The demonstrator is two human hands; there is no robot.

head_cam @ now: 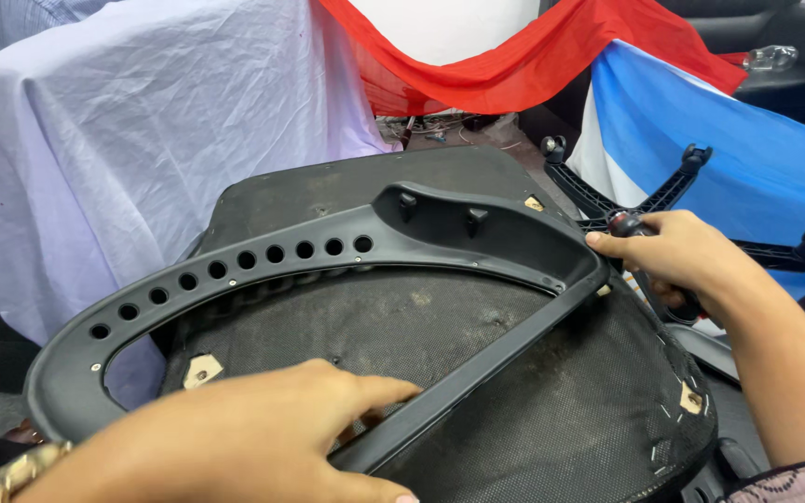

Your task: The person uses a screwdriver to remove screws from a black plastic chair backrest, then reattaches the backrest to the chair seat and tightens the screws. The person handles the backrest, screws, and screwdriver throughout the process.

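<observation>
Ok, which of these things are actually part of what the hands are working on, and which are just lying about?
In hand:
- black armrest frame, left hand resting on its bar
- upturned seat cushion beneath the frame
- dark-handled tool, gripped by right hand at the frame's corner

Lying about:
- black chair base with casters
- lilac cloth
- red cloth
- blue cloth

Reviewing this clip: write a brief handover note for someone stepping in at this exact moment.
Left hand presses flat on the straight bar of the black plastic armrest frame, which lies on the upturned seat cushion.
Right hand grips a dark-handled tool at the frame's right end.
Done: frame laid on the seat underside.
Left: whether it is fastened cannot be told.
Chair star base lies behind, on the blue cloth.
</observation>
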